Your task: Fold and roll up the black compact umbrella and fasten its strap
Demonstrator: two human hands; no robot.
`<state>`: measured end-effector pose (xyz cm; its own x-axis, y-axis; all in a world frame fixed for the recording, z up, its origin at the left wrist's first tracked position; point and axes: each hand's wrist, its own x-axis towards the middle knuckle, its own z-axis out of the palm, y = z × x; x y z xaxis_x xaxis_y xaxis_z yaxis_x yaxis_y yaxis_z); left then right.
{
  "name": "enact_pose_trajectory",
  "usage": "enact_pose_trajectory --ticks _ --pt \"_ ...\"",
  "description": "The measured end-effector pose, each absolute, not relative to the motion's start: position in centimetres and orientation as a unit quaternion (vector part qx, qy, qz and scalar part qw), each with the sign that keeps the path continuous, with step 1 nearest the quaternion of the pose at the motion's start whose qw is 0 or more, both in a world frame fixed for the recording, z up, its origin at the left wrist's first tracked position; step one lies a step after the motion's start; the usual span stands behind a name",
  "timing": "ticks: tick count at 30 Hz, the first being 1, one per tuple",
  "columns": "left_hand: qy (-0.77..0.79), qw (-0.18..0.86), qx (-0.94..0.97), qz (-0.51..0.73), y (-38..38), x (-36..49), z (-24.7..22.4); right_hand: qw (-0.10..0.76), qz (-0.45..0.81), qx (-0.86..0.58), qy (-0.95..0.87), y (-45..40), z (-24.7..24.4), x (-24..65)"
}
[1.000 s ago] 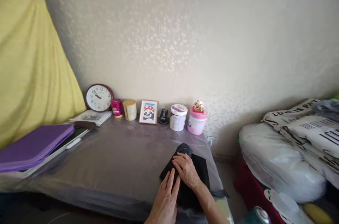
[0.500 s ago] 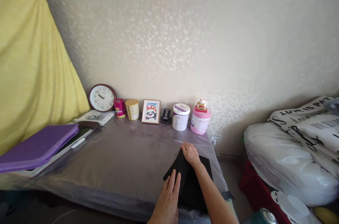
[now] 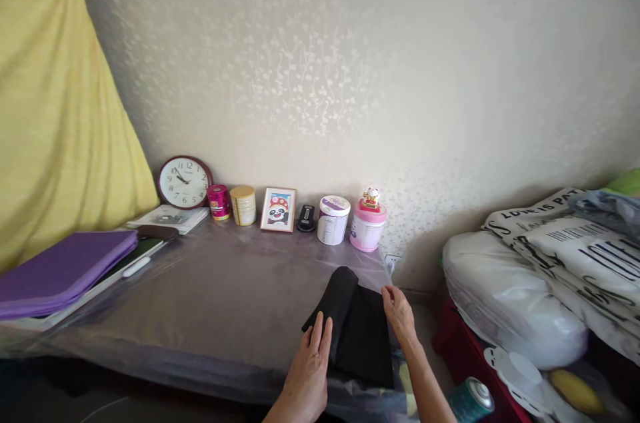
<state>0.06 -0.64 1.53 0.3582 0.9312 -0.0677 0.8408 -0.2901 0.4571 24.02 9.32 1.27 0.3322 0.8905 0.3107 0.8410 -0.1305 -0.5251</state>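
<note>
Right hand [image 3: 399,313] shifted from top of fold in black cloth [image 3: 363,336] to cloth's far right corner, thumb and fingers pinching it. Left hand [image 3: 306,370] laid on cloth's left part, fingers straight, close together. Cloth at front right corner of table [image 3: 225,296], left part raised in rounded fold. Teal can [image 3: 467,402] beyond right edge. Along rear edge, right to left: pink-lidded tub [image 3: 367,235] bearing cat figurine [image 3: 371,198], white tub [image 3: 332,228], framed panda picture [image 3: 278,210], clock [image 3: 184,183]. Purple stack [image 3: 65,273] toward left edge.
</note>
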Motion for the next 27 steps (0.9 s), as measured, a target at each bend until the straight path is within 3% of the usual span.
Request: enact_pose_trajectory --ticks 5,16,27 --pt "0.551 0.211 0.8 0.11 -0.6 0.1 1.1 0.324 0.135 -0.761 -0.545 5.0 1.0 24.1" --pt "0.539 0.176 0.81 0.152 -0.8 0.1 0.7 0.343 0.133 -0.73 -0.576 3.6 1.3 21.1" --pt "0.56 0.177 0.797 0.142 -0.6 0.4 -0.6 0.484 0.278 -0.606 -0.568 6.3 4.8 16.5"
